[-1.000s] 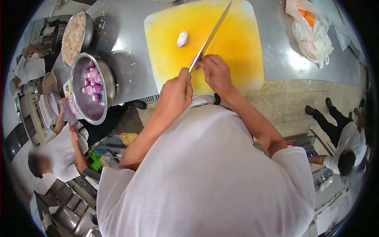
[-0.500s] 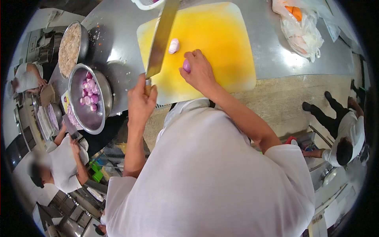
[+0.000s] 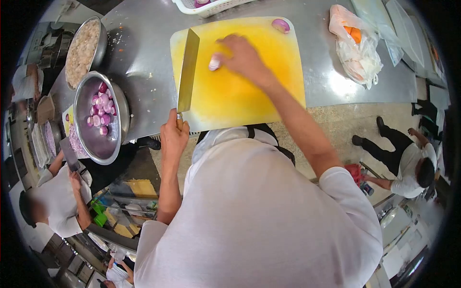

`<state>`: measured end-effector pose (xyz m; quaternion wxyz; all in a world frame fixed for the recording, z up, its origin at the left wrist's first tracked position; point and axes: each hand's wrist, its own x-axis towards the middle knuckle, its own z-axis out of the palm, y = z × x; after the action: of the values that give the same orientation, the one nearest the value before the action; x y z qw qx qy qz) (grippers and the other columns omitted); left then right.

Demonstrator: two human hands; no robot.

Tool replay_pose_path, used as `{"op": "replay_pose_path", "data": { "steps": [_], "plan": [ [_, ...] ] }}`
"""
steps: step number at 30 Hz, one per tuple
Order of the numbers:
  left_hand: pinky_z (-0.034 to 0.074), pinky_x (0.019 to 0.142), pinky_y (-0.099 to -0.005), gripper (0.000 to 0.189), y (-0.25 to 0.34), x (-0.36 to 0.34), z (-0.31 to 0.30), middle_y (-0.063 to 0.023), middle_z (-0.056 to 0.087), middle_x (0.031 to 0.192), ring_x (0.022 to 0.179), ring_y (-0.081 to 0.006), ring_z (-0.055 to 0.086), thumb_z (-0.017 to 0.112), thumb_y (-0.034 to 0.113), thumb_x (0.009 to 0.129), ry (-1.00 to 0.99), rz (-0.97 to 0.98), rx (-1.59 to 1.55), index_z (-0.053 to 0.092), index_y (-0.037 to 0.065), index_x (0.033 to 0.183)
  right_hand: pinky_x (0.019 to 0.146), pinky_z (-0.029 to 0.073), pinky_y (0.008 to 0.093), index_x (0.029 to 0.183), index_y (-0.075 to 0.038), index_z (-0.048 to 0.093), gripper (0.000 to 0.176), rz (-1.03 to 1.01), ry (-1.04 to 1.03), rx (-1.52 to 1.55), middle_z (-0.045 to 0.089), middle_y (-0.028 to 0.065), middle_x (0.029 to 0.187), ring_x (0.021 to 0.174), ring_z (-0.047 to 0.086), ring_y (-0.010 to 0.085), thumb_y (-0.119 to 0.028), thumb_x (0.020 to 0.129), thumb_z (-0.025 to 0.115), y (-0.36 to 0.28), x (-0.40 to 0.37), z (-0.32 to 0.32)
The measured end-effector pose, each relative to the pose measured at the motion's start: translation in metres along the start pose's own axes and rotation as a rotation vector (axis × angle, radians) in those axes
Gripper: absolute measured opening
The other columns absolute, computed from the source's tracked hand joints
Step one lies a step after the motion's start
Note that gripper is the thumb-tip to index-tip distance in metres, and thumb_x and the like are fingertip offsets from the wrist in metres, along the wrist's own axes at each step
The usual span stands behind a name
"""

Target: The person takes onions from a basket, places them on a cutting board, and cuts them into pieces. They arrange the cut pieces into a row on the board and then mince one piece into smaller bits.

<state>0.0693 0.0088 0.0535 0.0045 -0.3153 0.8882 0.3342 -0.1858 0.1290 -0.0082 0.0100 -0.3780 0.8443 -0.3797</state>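
Observation:
My left hand (image 3: 174, 137) grips the handle of a broad cleaver (image 3: 188, 67), whose blade lies along the left side of the yellow cutting board (image 3: 249, 96). My right hand (image 3: 242, 57) stretches over the middle of the board, blurred. Its fingertips are at a pale peeled shallot piece (image 3: 214, 62); I cannot tell whether they grip it. A purple shallot piece (image 3: 281, 25) lies at the board's far right corner, apart from both hands.
Left of the board on the steel counter (image 3: 144, 57), a metal bowl (image 3: 126, 108) holds peeled shallots; another bowl (image 3: 81, 45) holds pale chopped pieces. A white basket (image 3: 211, 6) and a plastic bag (image 3: 357, 48) stand farther back. People work at left (image 3: 57, 197) and right (image 3: 408, 163).
My right hand has let go of the purple shallot and reached forward to the pale piece. A purple piece now lies at the board's far corner. The cleaver has settled lower, near the board's left edge.

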Motion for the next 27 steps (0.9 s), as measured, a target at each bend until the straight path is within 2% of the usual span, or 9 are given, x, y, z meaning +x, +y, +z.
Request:
{"op": "replay_pose_path", "data": {
  "steps": [1, 5, 7, 10, 13, 20, 23, 26, 27],
  "plan": [
    [0.045, 0.054, -0.0376, 0.025, 0.002, 0.000, -0.001, -0.0228, 0.051, 0.063, 0.057, -0.0414, 0.055, 0.061, 0.002, 0.082, 0.002, -0.018, 0.005, 0.049, -0.001, 0.104, 0.096, 0.046, 0.0429, 0.115, -0.008, 0.066, 0.039, 0.067, -0.179, -0.002, 0.061, 0.0164, 0.111, 0.109, 0.056, 0.0333, -0.020, 0.079, 0.072, -0.020, -0.007, 0.003],
    [0.045, 0.055, -0.0388, 0.026, -0.003, 0.003, -0.003, -0.0228, 0.052, 0.064, 0.059, -0.0417, 0.057, 0.060, 0.002, 0.082, 0.006, 0.021, -0.022, 0.049, -0.001, 0.105, 0.091, 0.048, 0.0430, 0.102, -0.005, 0.067, 0.028, 0.012, -0.169, 0.147, 0.063, 0.0157, 0.102, 0.102, 0.059, 0.0341, -0.015, 0.077, 0.071, -0.018, -0.029, 0.017],
    [0.046, 0.055, -0.0392, 0.029, -0.005, 0.003, -0.004, -0.0223, 0.053, 0.063, 0.059, -0.0408, 0.058, 0.059, 0.002, 0.082, -0.028, 0.005, 0.002, 0.050, -0.001, 0.109, 0.088, 0.049, 0.0411, 0.096, -0.003, 0.065, 0.022, -0.015, -0.013, 0.262, 0.062, 0.0143, 0.097, 0.100, 0.059, 0.0334, -0.008, 0.076, 0.069, -0.015, -0.041, 0.004],
    [0.046, 0.055, -0.0394, 0.031, 0.001, 0.003, -0.009, -0.0221, 0.053, 0.063, 0.059, -0.0408, 0.059, 0.059, 0.002, 0.081, -0.036, 0.027, -0.033, 0.051, -0.001, 0.111, 0.086, 0.048, 0.0435, 0.095, -0.005, 0.061, 0.018, -0.094, -0.034, 0.113, 0.060, 0.0145, 0.101, 0.101, 0.057, 0.0347, -0.007, 0.078, 0.066, -0.016, -0.067, -0.008],
    [0.046, 0.055, -0.0405, 0.032, 0.004, 0.000, -0.007, -0.0225, 0.054, 0.063, 0.059, -0.0414, 0.059, 0.059, 0.002, 0.081, -0.057, 0.026, -0.089, 0.052, -0.001, 0.112, 0.083, 0.049, 0.0419, 0.092, -0.005, 0.061, 0.014, -0.123, -0.022, 0.191, 0.060, 0.0130, 0.097, 0.096, 0.058, 0.0339, -0.003, 0.079, 0.064, -0.035, -0.088, -0.012],
    [0.048, 0.059, -0.0453, 0.034, 0.043, 0.009, -0.004, -0.0259, 0.059, 0.069, 0.064, -0.0437, 0.061, 0.060, 0.002, 0.080, -0.153, 0.019, -0.032, 0.052, -0.001, 0.113, 0.079, 0.050, 0.0414, 0.087, -0.005, 0.062, 0.010, -0.053, -0.005, 0.182, 0.060, 0.0124, 0.094, 0.090, 0.058, 0.0342, 0.002, 0.079, 0.060, -0.039, -0.092, 0.003],
    [0.045, 0.056, -0.0400, 0.026, 0.053, 0.004, 0.001, -0.0211, 0.051, 0.062, 0.058, -0.0376, 0.057, 0.061, 0.004, 0.083, -0.120, 0.108, -0.050, 0.052, 0.002, 0.107, 0.079, 0.049, 0.0418, 0.088, -0.005, 0.062, 0.012, -0.022, -0.024, 0.158, 0.060, 0.0133, 0.094, 0.089, 0.057, 0.0348, 0.003, 0.078, 0.059, -0.040, -0.092, 0.005],
    [0.044, 0.056, -0.0439, 0.027, 0.063, 0.009, 0.020, -0.0231, 0.051, 0.063, 0.061, -0.0412, 0.058, 0.060, 0.004, 0.083, -0.184, 0.071, -0.063, 0.050, 0.002, 0.107, 0.079, 0.049, 0.0419, 0.088, -0.005, 0.061, 0.013, -0.040, -0.015, 0.134, 0.060, 0.0134, 0.093, 0.089, 0.057, 0.0350, 0.003, 0.078, 0.058, -0.039, -0.092, 0.004],
    [0.045, 0.058, -0.0489, 0.027, 0.059, 0.020, 0.039, -0.0253, 0.054, 0.065, 0.065, -0.0446, 0.059, 0.058, 0.001, 0.081, -0.163, 0.143, -0.047, 0.049, -0.001, 0.106, 0.079, 0.049, 0.0420, 0.088, -0.005, 0.061, 0.013, -0.032, -0.029, 0.124, 0.060, 0.0136, 0.093, 0.089, 0.056, 0.0352, 0.003, 0.078, 0.058, -0.037, -0.092, 0.005]
  ]
}}
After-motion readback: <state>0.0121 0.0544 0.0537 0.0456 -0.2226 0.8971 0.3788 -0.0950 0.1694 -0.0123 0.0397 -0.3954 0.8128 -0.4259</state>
